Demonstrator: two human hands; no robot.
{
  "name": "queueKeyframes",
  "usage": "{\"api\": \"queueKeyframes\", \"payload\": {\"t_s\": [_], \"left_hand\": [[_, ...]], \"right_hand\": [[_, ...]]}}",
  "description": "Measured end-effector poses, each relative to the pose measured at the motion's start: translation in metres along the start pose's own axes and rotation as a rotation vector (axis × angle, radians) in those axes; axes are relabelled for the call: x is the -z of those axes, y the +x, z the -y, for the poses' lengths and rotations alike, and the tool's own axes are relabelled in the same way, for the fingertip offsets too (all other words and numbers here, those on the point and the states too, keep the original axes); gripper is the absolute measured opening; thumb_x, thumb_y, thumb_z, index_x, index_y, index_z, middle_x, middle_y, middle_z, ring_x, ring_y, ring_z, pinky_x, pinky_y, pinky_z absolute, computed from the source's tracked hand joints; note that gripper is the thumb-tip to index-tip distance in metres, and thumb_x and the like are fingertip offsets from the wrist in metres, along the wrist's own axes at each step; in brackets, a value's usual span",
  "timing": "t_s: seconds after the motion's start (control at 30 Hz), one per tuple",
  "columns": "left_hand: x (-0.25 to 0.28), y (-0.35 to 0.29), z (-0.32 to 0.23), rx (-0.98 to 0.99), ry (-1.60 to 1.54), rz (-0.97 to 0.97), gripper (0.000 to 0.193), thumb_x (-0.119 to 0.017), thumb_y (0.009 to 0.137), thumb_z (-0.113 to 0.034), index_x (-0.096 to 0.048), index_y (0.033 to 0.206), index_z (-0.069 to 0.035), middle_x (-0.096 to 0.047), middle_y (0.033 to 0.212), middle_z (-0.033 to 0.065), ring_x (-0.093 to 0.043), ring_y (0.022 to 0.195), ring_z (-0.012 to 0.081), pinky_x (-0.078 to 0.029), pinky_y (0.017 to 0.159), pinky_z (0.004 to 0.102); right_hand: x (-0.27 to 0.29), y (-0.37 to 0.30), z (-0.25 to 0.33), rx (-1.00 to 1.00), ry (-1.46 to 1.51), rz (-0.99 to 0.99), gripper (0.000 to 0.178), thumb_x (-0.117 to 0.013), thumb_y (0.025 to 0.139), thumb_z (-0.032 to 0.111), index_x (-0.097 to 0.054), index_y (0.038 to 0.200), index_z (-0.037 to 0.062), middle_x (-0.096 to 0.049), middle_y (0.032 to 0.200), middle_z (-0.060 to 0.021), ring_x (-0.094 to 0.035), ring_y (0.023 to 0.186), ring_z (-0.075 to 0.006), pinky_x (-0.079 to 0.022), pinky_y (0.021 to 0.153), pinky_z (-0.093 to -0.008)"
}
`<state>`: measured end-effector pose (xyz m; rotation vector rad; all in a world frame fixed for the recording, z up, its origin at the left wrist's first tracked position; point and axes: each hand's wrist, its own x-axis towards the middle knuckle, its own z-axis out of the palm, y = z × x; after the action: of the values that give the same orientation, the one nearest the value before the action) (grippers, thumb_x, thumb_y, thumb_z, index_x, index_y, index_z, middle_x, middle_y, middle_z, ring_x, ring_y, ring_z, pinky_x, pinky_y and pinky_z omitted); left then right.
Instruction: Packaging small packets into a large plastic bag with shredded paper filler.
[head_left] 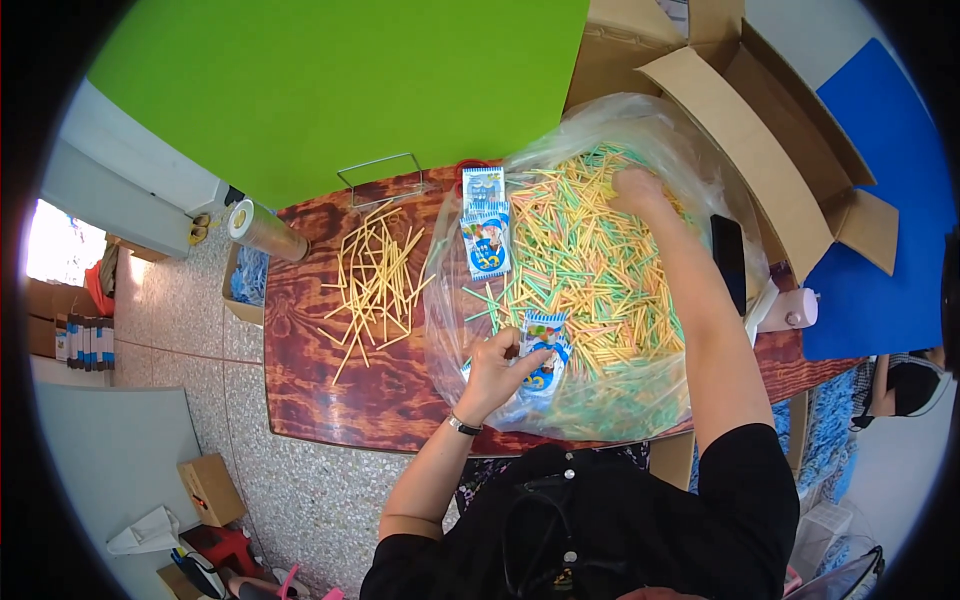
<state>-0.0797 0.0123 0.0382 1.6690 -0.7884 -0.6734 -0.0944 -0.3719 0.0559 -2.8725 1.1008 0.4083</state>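
Observation:
My left hand [497,374] is closed on a small blue-and-white packet [545,328], its thumb pressed across the front. The packet is upright at the near edge of a big heap of thin yellow, green and pink sticks [590,270]. Under and around the heap spreads a clear plastic bag [610,410]. My right hand [638,192] reaches into the far part of the heap. Its fingers point down among the sticks and are mostly hidden. Two more blue-and-white packets [487,245] lie in line at the left edge of the heap.
Loose pale yellow sticks [375,280] lie on the reddish wooden table [330,400]. Behind them stands a wire holder [382,175]; a clear jar [265,230] is at the left edge. An open cardboard box [760,130], black phone [728,262] and pink bottle [790,311] are on the right.

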Motion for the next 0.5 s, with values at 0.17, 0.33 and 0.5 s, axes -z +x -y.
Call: {"api": "queueKeyframes", "payload": {"t_s": [0.17,0.33,0.5], "left_hand": [[-0.001,0.003,-0.013,0.003,0.010,0.012,0.032,-0.082,0.077,-0.018,-0.053,0.070,-0.005,-0.042,0.064,-0.0045,-0.037,0.061,0.0053,-0.033,0.052,0.0244],[0.001,0.003,-0.012,-0.029,0.033,-0.019,0.033,-0.082,0.077,-0.018,-0.052,0.070,-0.006,-0.041,0.064,-0.0042,-0.037,0.060,0.0056,-0.032,0.051,0.0248],[0.000,0.001,-0.020,-0.083,0.028,-0.022,0.031,-0.081,0.077,-0.017,-0.053,0.070,-0.005,-0.044,0.063,-0.0035,-0.039,0.059,0.0055,-0.033,0.051,0.0245]], "right_hand": [[0.006,0.006,0.008,-0.008,-0.129,0.048,0.052,-0.078,0.074,0.034,-0.067,0.116,0.0065,-0.050,0.135,-0.0221,-0.045,0.129,-0.0381,-0.038,0.106,-0.0520],[0.012,-0.002,0.005,0.037,-0.024,0.124,0.058,-0.077,0.076,0.037,-0.062,0.124,0.0077,-0.031,0.148,-0.0205,-0.025,0.141,-0.0384,-0.025,0.112,-0.0600],[-0.015,-0.001,-0.004,0.048,0.026,-0.035,0.050,-0.074,0.081,0.034,-0.063,0.123,0.0095,-0.033,0.148,-0.0165,-0.020,0.143,-0.0347,-0.018,0.114,-0.0608]]}}
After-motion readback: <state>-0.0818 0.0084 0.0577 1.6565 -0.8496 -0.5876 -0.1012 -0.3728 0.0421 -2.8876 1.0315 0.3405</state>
